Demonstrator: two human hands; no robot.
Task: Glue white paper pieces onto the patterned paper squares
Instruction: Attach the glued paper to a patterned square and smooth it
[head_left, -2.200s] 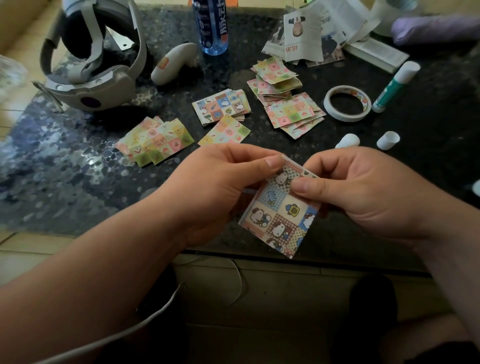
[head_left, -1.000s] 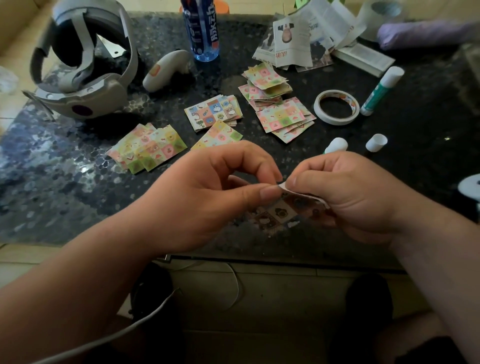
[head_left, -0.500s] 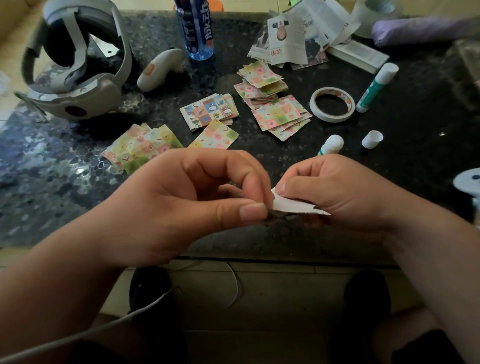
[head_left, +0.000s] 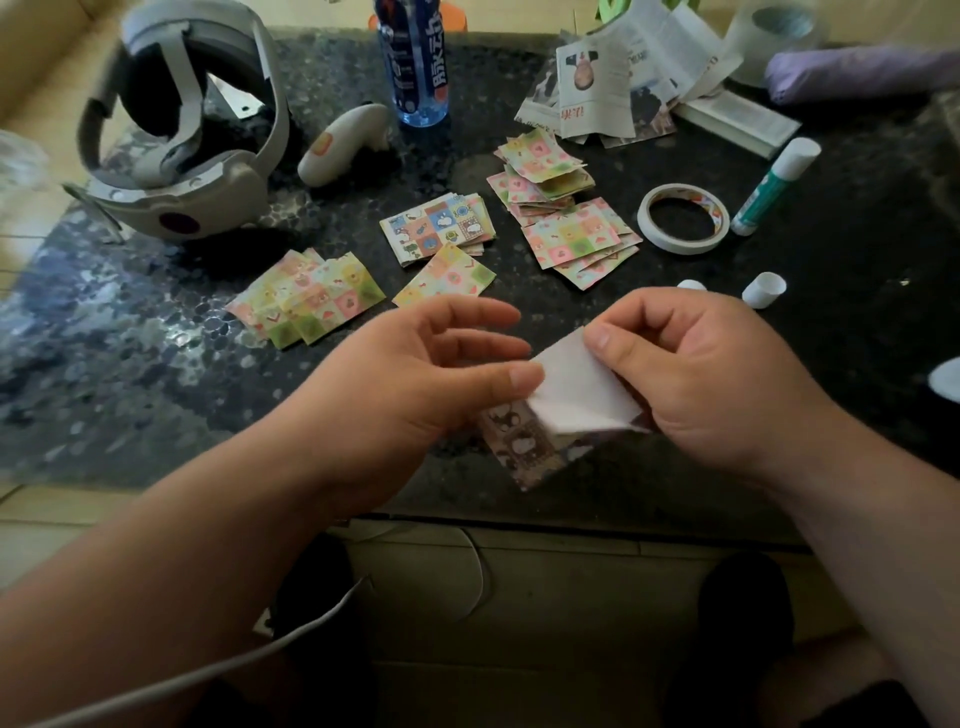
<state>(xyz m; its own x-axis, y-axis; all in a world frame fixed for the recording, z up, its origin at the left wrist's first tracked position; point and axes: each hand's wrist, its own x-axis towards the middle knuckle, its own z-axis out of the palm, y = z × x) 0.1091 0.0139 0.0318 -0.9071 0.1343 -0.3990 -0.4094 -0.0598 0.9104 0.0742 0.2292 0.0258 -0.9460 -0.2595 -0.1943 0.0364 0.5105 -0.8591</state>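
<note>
White paper piece (head_left: 579, 397): your right hand (head_left: 727, 384) pinches its upper corner, above the near edge of the tabletop (head_left: 857, 312).
Patterned square (head_left: 519, 444): penguin print, just under the white piece and touching it. I cannot tell whether it is glued.
Left hand (head_left: 415, 379): fingers spread and loose, thumb tip against the white piece's left edge.
Change: two seconds ago both your hands pinched the square, print up. Now white faces up and your left hand has let go.
Meaning: the join on this square looks under way, and pressing flat probably remains.
Counts: five clusters of squares (head_left: 582, 241), with sheets overlapping too much to count. One capped glue stick (head_left: 774, 187), one stick tip (head_left: 691, 285) half hidden, one loose cap (head_left: 763, 291), one tape roll (head_left: 683, 218).
Further back: one headset (head_left: 182, 130), one controller (head_left: 343, 145), one bottle (head_left: 415, 62).
</note>
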